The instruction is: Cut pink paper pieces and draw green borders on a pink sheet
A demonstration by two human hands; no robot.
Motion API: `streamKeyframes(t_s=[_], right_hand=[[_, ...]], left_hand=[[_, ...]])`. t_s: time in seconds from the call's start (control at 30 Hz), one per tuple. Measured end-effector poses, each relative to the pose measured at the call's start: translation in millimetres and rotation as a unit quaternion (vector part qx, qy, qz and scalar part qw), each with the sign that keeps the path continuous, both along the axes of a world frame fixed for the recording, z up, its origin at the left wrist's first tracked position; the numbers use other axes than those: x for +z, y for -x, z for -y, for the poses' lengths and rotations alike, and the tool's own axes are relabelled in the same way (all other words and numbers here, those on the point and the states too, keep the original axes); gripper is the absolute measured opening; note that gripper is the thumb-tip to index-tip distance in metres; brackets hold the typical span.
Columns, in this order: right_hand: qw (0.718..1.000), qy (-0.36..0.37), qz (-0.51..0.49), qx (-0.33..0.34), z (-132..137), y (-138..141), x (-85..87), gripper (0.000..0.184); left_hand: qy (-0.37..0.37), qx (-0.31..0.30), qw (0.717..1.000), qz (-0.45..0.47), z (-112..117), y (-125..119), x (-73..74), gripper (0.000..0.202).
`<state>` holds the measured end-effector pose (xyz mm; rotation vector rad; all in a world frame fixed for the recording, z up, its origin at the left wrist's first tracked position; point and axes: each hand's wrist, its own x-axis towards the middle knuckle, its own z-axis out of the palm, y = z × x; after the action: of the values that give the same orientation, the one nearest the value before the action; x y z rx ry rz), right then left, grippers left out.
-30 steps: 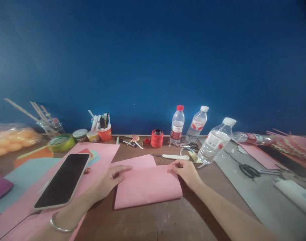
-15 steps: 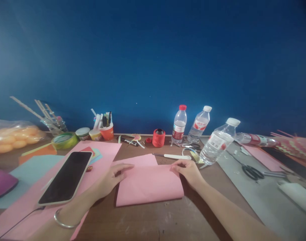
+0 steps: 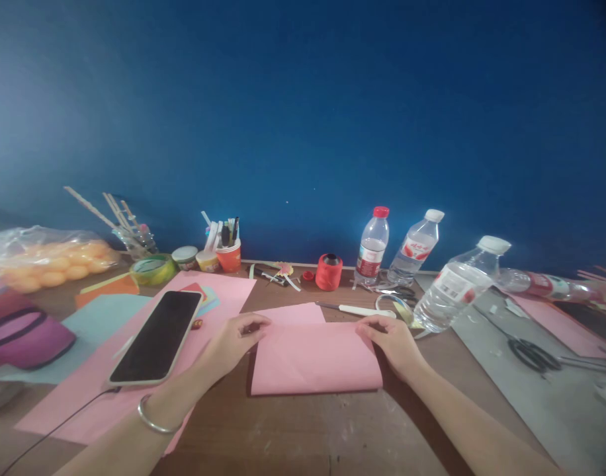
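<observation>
A folded sheet of pink paper (image 3: 317, 363) is laid on the brown counter (image 3: 263, 436), between the two hands. The front layer is doubled over the back one, part of which is exposed at the upper left; the near edge is rounded, so the fold is judged not yet creased. The far right corner is pinched between thumb and fingers by the right hand (image 3: 395, 347). The fingers of the left hand (image 3: 233, 344) are narrowed at the opposite corner; whether paper is gripped or merely touched cannot be told. Both corners are probably tended so that the upper layer is kept level. A white-handled knife (image 3: 367, 311) is placed just behind the paper. A larger pink sheet (image 3: 233, 286) is overlain by a phone (image 3: 159, 340), by whose weight it is presumably flattened.
</observation>
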<state>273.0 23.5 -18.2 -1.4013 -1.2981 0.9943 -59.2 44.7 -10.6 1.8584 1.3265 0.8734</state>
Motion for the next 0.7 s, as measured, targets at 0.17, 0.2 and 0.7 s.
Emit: streamKeyframes(t_s=[0.17,0.2,0.7], right_hand=[[1.0,0.013,-0.01,-0.002,-0.6,0.8,0.1,0.019],[1.0,0.013,-0.012,-0.002,-0.7,0.6,-0.1,0.019],[0.999,-0.004,0.031,0.001,-0.7,-3.3,0.2,0.019]], left_hand=[[0.003,0.009,1.0,0.006,0.7,-0.8,0.7,0.022],[0.004,0.01,1.0,0.006,0.9,-0.8,1.1,0.022],[0.024,0.027,0.999,0.027,4.1,-2.2,6.1,0.021]])
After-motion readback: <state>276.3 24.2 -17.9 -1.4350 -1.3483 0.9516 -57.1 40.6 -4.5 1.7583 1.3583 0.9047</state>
